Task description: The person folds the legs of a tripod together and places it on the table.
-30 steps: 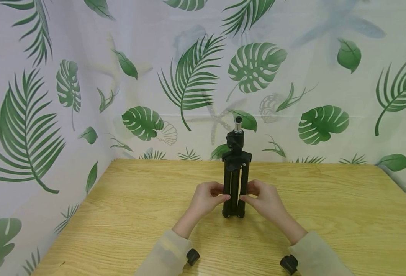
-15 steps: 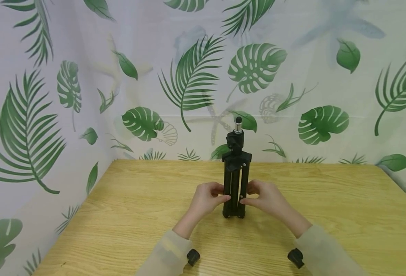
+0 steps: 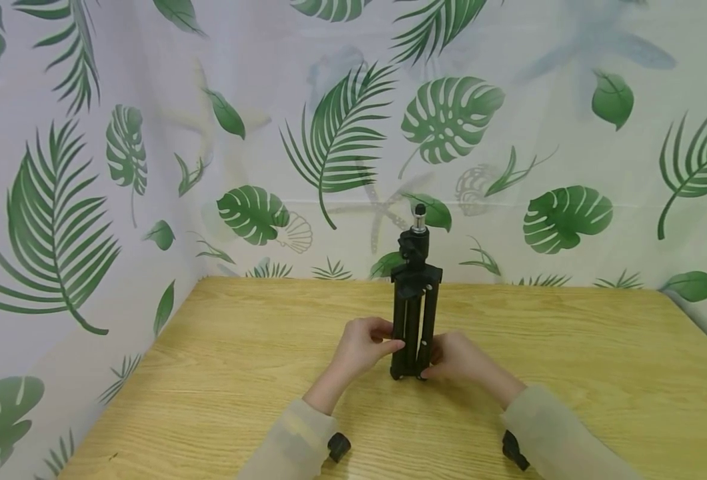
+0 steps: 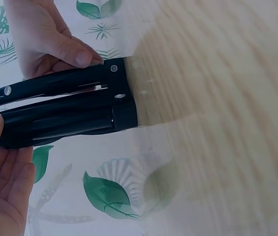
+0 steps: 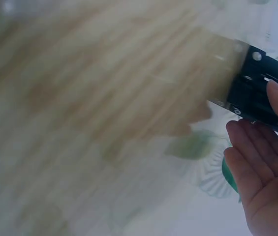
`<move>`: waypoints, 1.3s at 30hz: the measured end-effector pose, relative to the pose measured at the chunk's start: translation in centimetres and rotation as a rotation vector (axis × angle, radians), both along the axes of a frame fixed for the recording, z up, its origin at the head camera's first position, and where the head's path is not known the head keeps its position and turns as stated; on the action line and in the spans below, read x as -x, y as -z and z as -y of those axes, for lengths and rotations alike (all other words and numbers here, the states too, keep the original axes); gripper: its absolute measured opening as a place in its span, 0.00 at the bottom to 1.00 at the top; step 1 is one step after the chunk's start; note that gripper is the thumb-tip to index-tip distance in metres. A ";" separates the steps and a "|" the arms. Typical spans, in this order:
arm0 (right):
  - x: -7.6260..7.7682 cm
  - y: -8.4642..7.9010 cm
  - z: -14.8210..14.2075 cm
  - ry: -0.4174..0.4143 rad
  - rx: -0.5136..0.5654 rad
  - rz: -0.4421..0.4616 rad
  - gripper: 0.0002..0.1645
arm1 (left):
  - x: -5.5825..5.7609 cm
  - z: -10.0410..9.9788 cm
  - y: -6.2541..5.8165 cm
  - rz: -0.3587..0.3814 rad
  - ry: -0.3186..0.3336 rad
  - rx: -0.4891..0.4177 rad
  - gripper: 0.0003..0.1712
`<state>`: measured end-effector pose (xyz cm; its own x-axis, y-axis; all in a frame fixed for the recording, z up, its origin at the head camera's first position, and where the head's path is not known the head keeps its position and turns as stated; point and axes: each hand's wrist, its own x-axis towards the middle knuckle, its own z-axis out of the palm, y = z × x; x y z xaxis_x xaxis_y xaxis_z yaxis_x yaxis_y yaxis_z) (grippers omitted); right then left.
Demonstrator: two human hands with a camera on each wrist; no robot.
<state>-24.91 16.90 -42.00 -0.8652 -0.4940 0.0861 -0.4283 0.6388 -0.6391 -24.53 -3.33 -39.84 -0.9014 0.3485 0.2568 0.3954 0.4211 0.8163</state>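
Note:
A folded black tripod stand [image 3: 413,303] with a silver tip stands upright on the wooden table in the head view. My left hand [image 3: 361,347] grips its left leg, thumb in front and fingers behind. Low on the right leg, near the foot, my right hand [image 3: 458,362] pinches with the thumb at the front; its other fingers are partly hidden. The left wrist view has the stand's lower end [image 4: 124,98] between the left hand [image 4: 3,191] and the right hand [image 4: 50,42]. In the right wrist view, the right hand [image 5: 266,172] lies along the stand [image 5: 247,86].
The wooden table [image 3: 257,373] runs back to a white curtain [image 3: 353,260] printed with green leaves. Small black devices sit at the left sleeve cuff [image 3: 314,427] and the right sleeve cuff [image 3: 527,410].
My right hand has slid down the right leg toward the foot, uncovering a silver rivet. The left hand keeps its grip at the same height, and the stand remains upright.

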 end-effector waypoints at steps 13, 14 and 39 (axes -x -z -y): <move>0.0 0.8 0.2 0.018 0.025 0.032 0.17 | 0.0 0.1 -0.1 0.007 -0.003 0.017 0.12; 0.0 0.8 0.2 0.024 0.023 0.034 0.17 | 0.0 0.1 -0.1 0.006 -0.002 0.015 0.12; -0.1 0.7 0.4 0.057 -0.011 0.061 0.16 | 1.2 -0.4 -14.7 -0.337 0.040 -0.312 0.14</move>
